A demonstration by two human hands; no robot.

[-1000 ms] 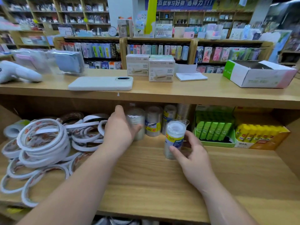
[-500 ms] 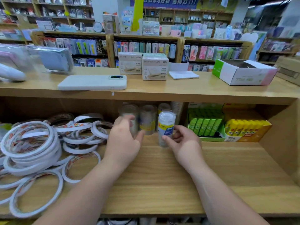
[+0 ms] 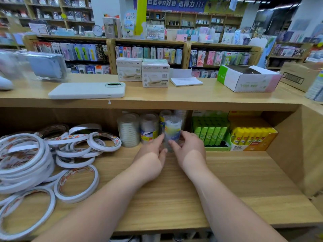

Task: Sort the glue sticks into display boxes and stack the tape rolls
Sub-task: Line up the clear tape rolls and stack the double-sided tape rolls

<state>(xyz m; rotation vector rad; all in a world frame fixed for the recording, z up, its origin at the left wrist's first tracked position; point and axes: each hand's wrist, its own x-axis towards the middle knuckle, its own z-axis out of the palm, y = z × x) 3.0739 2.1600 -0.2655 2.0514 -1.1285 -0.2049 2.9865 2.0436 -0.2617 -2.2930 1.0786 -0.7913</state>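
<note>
Clear-wrapped tape stack [image 3: 172, 133], yellow-labelled, stands upright.

- The lower wooden shelf [image 3: 218, 189] filled the bottom half of the frame.
- At its left lay a loose pile of white tape rings [image 3: 26, 163].
- At centre back stood wrapped tape stacks [image 3: 128, 131]. One blurred stack [image 3: 173, 131] was in front of them; whether it rested on the board could not be told.
- At right sat a green display box [image 3: 218, 148], touching a yellow display box [image 3: 253, 146].
- The upper shelf [image 3: 192, 96] crossed mid-frame.
- From left to right it carried a blue pouch [image 3: 46, 66], a phone [image 3: 87, 90], two white boxes [image 3: 155, 75], a notepad [image 3: 186, 81] and an open carton [image 3: 248, 81].
</note>
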